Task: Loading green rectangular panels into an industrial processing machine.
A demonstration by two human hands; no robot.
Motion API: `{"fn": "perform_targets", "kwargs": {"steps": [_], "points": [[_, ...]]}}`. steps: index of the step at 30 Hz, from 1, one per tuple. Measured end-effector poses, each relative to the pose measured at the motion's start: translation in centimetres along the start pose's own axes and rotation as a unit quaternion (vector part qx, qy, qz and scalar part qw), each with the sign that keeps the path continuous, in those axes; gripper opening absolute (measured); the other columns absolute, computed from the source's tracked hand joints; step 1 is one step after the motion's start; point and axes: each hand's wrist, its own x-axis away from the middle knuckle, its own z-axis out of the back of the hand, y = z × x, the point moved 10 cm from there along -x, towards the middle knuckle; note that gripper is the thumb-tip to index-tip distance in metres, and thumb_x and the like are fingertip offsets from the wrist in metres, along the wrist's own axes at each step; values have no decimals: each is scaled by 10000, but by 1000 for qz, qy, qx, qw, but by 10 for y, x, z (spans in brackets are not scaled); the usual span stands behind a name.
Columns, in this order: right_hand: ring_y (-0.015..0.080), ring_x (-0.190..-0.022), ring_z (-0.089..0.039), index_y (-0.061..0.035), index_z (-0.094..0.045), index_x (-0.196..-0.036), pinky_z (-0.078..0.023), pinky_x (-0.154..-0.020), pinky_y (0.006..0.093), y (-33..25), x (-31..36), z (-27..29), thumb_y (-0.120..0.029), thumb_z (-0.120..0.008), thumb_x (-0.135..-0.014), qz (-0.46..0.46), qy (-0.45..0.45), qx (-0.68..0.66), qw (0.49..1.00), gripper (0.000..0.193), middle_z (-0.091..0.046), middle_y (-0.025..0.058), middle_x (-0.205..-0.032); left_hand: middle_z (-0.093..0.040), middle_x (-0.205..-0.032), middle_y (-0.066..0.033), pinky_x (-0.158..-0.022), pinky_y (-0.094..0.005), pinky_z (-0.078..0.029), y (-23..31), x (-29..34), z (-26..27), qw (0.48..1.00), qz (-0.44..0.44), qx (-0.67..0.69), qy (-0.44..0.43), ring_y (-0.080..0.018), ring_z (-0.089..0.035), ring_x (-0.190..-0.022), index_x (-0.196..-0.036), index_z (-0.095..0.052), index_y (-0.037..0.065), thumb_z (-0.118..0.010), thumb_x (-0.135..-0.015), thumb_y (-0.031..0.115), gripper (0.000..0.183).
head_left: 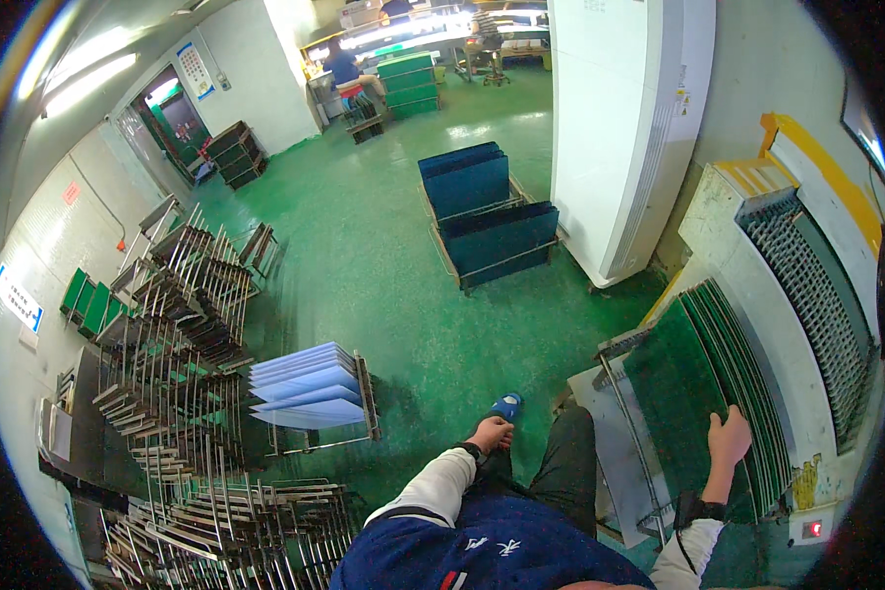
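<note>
My left hand [492,434] hangs in front of my left thigh, its fingers curled in, and nothing shows in it. On the right, my right hand [730,438] is over the edges of several green panels [680,369], with the thumb apart from the fingers. The hand's far side is hidden, and I cannot tell whether it touches a panel. These thin panels stand close together, leaning in a metal-framed rack [631,442] beside my right leg.
A pale machine [723,221] with a ribbed slot stands right of the panels. Ahead are a tall white cabinet [605,138] and a rack of dark blue panels [497,241]. At left, a rack holds white-blue sheets [310,388] beside stacked metal racks [187,344]. A person [344,69] sits far off.
</note>
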Motion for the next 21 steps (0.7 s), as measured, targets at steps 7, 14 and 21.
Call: {"fn": "perform_targets", "kwargs": {"steps": [7, 14, 21], "points": [[352, -965, -582, -15, -571, -1125, -460, -812, 437, -5, 0, 4, -272, -678, -763, -42, -76, -21, 996, 457, -621, 197, -1013, -489, -652, -32, -430, -267, -410, -3, -5, 5, 999, 3, -24, 21, -127, -467, -504, -847, -507, 39, -576, -863, 113, 102], [351, -906, -592, -22, -576, -1107, -467, -771, 438, -6, -1, 7, -279, -688, -750, -31, -60, -11, 998, 453, -627, 189, -962, -458, -636, -21, -421, -271, -398, 2, 1, -4, 1000, 8, -14, -8, -121, -447, -506, -842, -487, 47, -562, -869, 94, 93], [354, -887, -596, -30, -577, -1098, -467, -760, 445, -6, -1, 7, -283, -689, -747, -27, -53, -11, 998, 448, -626, 193, -936, -486, -662, -48, -427, -271, -410, -6, -5, 1, 1000, 15, 15, -7, -131, -463, -523, -854, -490, 42, -579, -867, 98, 106]]}}
